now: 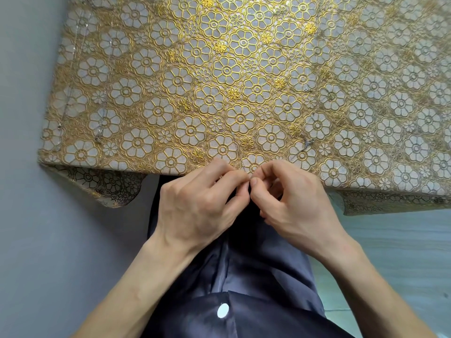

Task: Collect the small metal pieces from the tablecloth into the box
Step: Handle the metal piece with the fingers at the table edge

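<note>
Tablecloth (244,69) of gold flower outlines on pale white mesh, bearing silver metal pieces (308,142). Dark navy satin garment (256,276) with one white button (223,311). Grey surface (24,215) at left, pale teal floor (402,252) at right.

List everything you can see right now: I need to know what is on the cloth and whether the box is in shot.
tablecloth: one, gold floral on white, covering the table and hanging over its near edge.
small metal pieces: at least three, silvery; one right of centre near the front, two near the left edge; too fine to count for sure.
box: none in view.
grey surface: one, left of the table.
floor: pale blue-green, lower right.
garment: one, dark grey-blue, below the table edge, with a white button.
left hand: fingertips pinched, at the cloth's near edge.
right hand: likewise, meeting the left's fingertips; what they pinch is too small to tell.
</note>
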Demonstrator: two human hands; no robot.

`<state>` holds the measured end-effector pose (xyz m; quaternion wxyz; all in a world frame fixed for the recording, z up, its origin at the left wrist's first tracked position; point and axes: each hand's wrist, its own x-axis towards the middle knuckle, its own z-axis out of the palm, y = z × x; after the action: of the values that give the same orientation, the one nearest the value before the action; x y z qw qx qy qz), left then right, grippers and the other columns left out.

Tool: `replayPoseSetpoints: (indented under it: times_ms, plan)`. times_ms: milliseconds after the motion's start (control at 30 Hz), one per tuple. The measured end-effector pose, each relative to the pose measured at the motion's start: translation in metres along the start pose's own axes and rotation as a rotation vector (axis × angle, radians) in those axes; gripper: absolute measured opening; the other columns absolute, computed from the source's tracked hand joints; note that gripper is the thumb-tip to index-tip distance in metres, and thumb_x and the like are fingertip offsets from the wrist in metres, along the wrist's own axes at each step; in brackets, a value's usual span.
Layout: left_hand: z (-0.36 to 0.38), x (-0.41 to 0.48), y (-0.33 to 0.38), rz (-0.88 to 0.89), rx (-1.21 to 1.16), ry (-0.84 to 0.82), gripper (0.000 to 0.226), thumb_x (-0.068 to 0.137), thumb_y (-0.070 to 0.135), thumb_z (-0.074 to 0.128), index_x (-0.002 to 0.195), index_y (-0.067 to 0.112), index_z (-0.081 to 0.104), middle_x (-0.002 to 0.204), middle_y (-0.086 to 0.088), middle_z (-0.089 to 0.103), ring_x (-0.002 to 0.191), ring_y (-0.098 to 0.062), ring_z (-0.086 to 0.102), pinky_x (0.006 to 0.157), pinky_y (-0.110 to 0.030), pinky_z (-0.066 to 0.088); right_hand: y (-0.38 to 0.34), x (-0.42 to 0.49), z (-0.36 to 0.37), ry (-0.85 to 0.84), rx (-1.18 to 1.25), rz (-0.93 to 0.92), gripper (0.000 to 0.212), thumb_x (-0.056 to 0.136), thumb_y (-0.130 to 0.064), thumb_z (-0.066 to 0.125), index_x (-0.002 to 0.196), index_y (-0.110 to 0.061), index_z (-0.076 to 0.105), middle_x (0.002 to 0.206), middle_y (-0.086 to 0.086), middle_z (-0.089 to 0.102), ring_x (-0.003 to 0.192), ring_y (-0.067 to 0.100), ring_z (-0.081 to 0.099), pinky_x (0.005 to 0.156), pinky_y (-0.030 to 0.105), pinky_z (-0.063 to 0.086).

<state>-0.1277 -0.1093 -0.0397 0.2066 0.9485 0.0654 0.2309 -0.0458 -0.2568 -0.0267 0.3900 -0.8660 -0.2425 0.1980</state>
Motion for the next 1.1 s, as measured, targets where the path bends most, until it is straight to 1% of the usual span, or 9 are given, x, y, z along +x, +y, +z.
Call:
replayPoseSetpoints:
  times_ms: [67, 200, 367, 500, 600, 767, 833, 933, 1100]
  plan:
    - [0.0, 0.0, 0.0, -0.002, 0.006, 0.017, 0.015, 0.095, 0.027, 0.066, 0.086, 0.025, 0.078, 0.082, 0.008, 0.071, 0.064, -0.017, 0.068, 0.05, -0.036, 0.052, -0.001, 0.0, 0.001, 0.009, -0.013, 0.004, 0.011, 0.09, -0.03, 0.06, 0.084, -0.02, 0.061, 0.072, -0.011, 0.058, 0.061, 0.007, 0.062, 0.06, 0.02, 0.048]
    - [0.003, 0.0, 0.001, 0.002, 0.007, 0.058, 0.015, 0.094, 0.025, 0.068, 0.084, 0.024, 0.078, 0.081, 0.008, 0.072, 0.064, -0.017, 0.069, 0.05, -0.036, 0.053, -0.002, 0.0, 0.0, -0.013, 0.052, 0.074, 0.012, 0.089, -0.032, 0.059, 0.084, -0.022, 0.061, 0.07, -0.007, 0.059, 0.059, 0.012, 0.064, 0.058, 0.033, 0.053]
    - [0.005, -0.003, 0.003, -0.014, -0.038, 0.11, 0.011, 0.092, 0.021, 0.071, 0.084, 0.02, 0.079, 0.079, 0.007, 0.072, 0.061, -0.016, 0.067, 0.049, -0.034, 0.053, -0.006, 0.002, -0.001, -0.023, 0.101, 0.165, 0.013, 0.091, -0.032, 0.06, 0.083, -0.022, 0.061, 0.066, -0.007, 0.059, 0.055, 0.015, 0.066, 0.058, 0.041, 0.056]
    - [0.007, -0.005, 0.002, -0.081, -0.079, 0.112, 0.007, 0.089, 0.022, 0.073, 0.085, 0.021, 0.079, 0.081, 0.007, 0.071, 0.056, -0.009, 0.058, 0.047, -0.032, 0.051, -0.011, 0.001, -0.005, -0.076, 0.253, 0.257, 0.009, 0.092, -0.019, 0.062, 0.084, -0.015, 0.062, 0.057, -0.003, 0.059, 0.042, 0.011, 0.062, 0.044, 0.029, 0.054]
    - [0.008, -0.006, 0.004, -0.179, -0.169, 0.103, 0.005, 0.088, 0.023, 0.074, 0.086, 0.021, 0.078, 0.083, 0.007, 0.07, 0.051, -0.012, 0.054, 0.046, -0.034, 0.051, -0.013, 0.0, -0.005, -0.084, 0.318, 0.27, 0.01, 0.093, -0.016, 0.062, 0.083, -0.013, 0.061, 0.056, 0.0, 0.058, 0.04, 0.01, 0.06, 0.041, 0.024, 0.049]
    - [0.004, -0.01, 0.004, -0.283, -0.255, 0.048, 0.008, 0.089, 0.026, 0.072, 0.09, 0.022, 0.079, 0.086, 0.009, 0.069, 0.051, -0.013, 0.053, 0.047, -0.034, 0.049, -0.011, -0.002, -0.005, -0.083, 0.333, 0.245, 0.01, 0.092, -0.018, 0.062, 0.083, -0.015, 0.06, 0.06, -0.002, 0.055, 0.042, 0.012, 0.062, 0.041, 0.022, 0.047]
    - [0.002, -0.012, 0.003, -0.303, -0.246, 0.03, 0.007, 0.088, 0.026, 0.072, 0.09, 0.022, 0.079, 0.086, 0.009, 0.068, 0.051, -0.012, 0.052, 0.048, -0.034, 0.05, -0.006, -0.004, -0.004, -0.062, 0.261, 0.204, 0.011, 0.094, -0.02, 0.063, 0.083, -0.018, 0.061, 0.063, -0.006, 0.056, 0.046, 0.014, 0.064, 0.043, 0.029, 0.051]
    - [0.0, -0.014, 0.003, -0.313, -0.21, 0.001, 0.007, 0.088, 0.028, 0.072, 0.091, 0.024, 0.078, 0.087, 0.01, 0.069, 0.053, -0.012, 0.055, 0.048, -0.035, 0.051, 0.001, -0.007, 0.001, -0.028, 0.104, 0.105, 0.009, 0.091, -0.03, 0.062, 0.084, -0.024, 0.061, 0.068, -0.009, 0.058, 0.057, 0.015, 0.065, 0.056, 0.041, 0.056]
    - [-0.003, -0.018, 0.005, -0.245, -0.159, -0.04, 0.011, 0.088, 0.033, 0.075, 0.096, 0.027, 0.078, 0.092, 0.011, 0.069, 0.057, -0.006, 0.054, 0.047, -0.031, 0.051, 0.005, -0.009, 0.003, -0.015, 0.103, 0.061, 0.009, 0.09, -0.03, 0.061, 0.085, -0.023, 0.061, 0.072, -0.009, 0.058, 0.061, 0.015, 0.065, 0.058, 0.045, 0.055]
